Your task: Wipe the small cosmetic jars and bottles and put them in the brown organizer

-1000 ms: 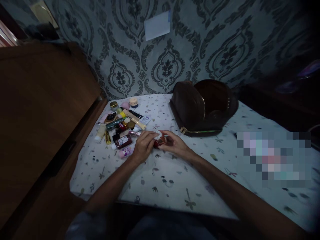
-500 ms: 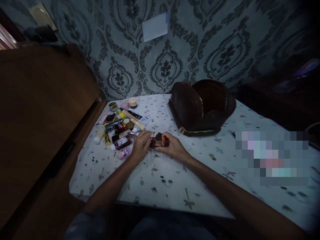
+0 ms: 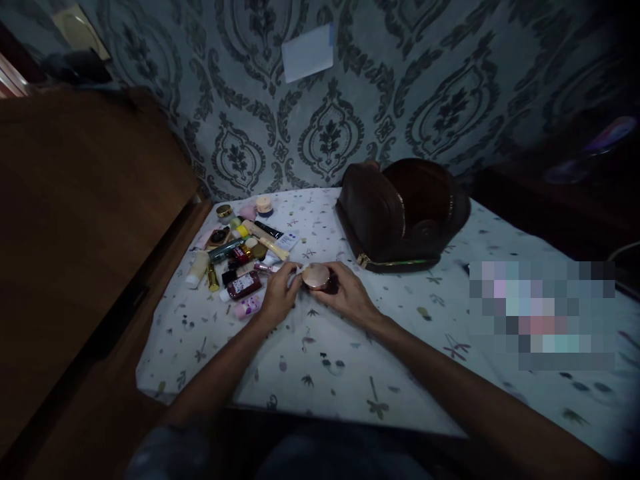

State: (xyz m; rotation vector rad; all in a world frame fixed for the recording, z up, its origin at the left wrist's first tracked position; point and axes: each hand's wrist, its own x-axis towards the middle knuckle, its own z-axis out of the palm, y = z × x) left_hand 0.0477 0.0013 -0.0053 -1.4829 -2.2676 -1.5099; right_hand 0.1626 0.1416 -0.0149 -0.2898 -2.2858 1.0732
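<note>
A round, shiny rose-gold compact (image 3: 317, 276) with a dark part at its right side is between my hands over the patterned white cloth. My right hand (image 3: 349, 292) has its fingers closed round the compact's right side. My left hand (image 3: 281, 291) is at the compact's left edge, fingers bent and close together; its fingertips seem to touch the rim. Just left of my left hand lie a dark red bottle with a label (image 3: 244, 286), a pink tube (image 3: 248, 306) and a slim pink item (image 3: 264, 268).
Several tubes, jars and bottles, among them a cream tube (image 3: 198, 269) and a gold tube (image 3: 213, 278), lie at the left. An unzipped brown bag (image 3: 377, 213) stands by the wall. A wooden panel (image 3: 85, 200) rises at the left. Something blurred out (image 3: 540, 307) lies at the right.
The item in my hands has turned, so that its round, shiny face now shows where a dark, partly hidden shape showed before. My hands have stayed in nearly the same place.
</note>
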